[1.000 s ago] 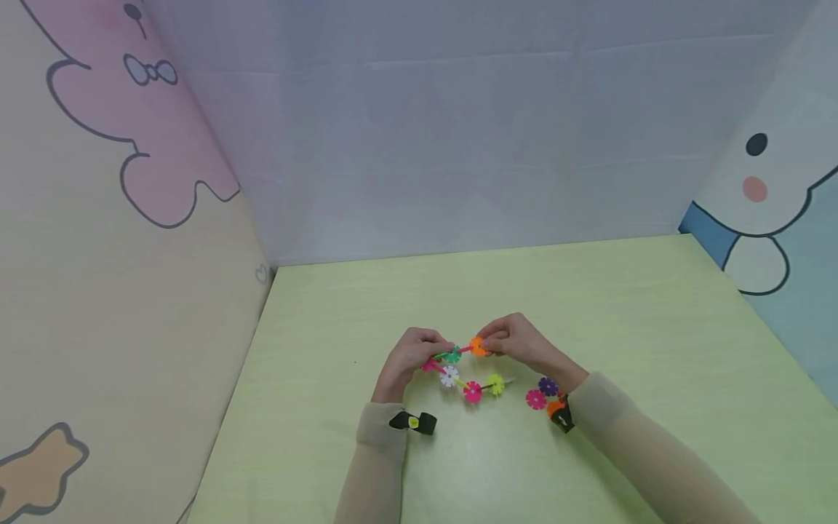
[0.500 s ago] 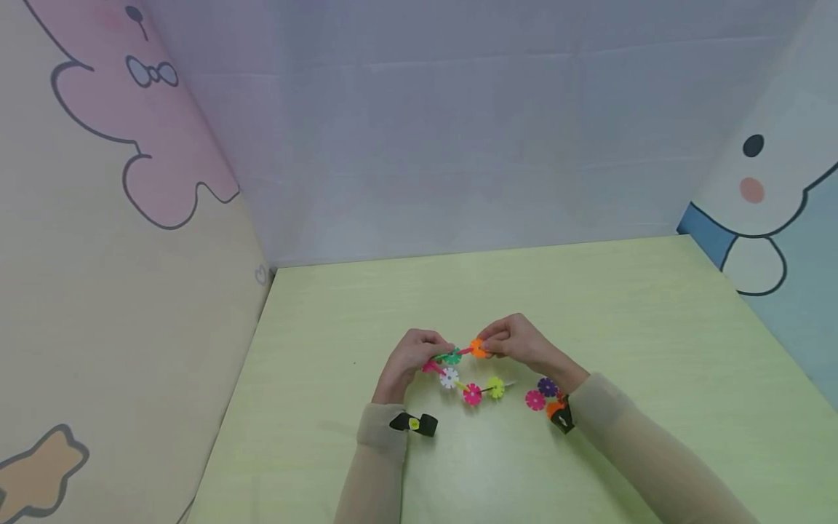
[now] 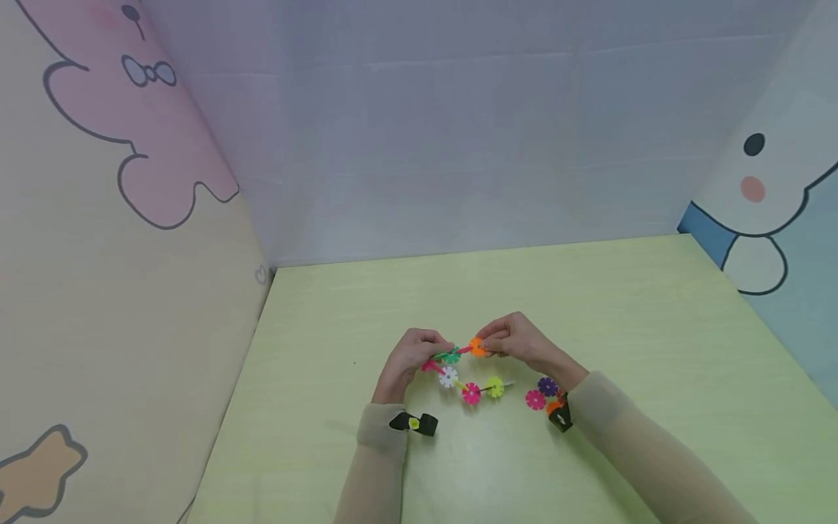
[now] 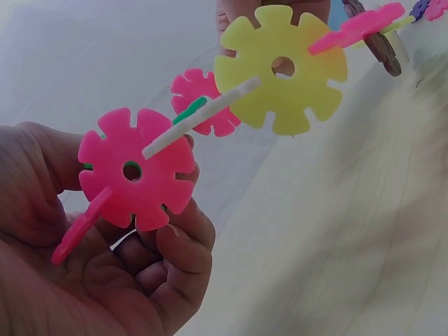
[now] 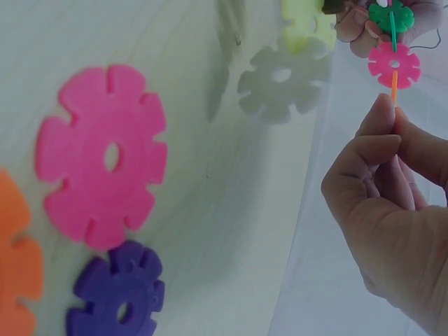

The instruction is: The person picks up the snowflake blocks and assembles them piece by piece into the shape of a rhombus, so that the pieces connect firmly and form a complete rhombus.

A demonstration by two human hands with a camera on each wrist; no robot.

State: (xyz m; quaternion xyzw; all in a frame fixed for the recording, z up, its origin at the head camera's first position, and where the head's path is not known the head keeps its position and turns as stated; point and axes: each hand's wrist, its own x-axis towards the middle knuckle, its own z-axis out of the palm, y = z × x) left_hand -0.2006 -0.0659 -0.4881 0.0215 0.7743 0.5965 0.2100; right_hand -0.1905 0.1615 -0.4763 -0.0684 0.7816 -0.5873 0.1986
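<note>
A curved chain of notched plastic snowflake discs, slotted edge to edge, hangs between the two hands above the table. My left hand (image 3: 409, 356) pinches it near a green disc (image 3: 452, 355); a pink disc (image 4: 133, 168) sits right at those fingers in the left wrist view. Thumb and fingertips of my right hand (image 3: 520, 342) pinch the orange disc (image 3: 476, 346) at one end of the chain, seen edge-on in the right wrist view. The chain's lower stretch has a white disc (image 3: 448, 377), a pink one and a yellow disc (image 3: 495, 387). Fingers hide some discs.
Beside my right wrist lie a loose pink disc (image 3: 535, 399), a purple disc (image 3: 548, 386) and an orange disc (image 5: 15, 266). The wrist strap partly covers these in the head view. Walls border the pale table (image 3: 366, 306) at its back and sides.
</note>
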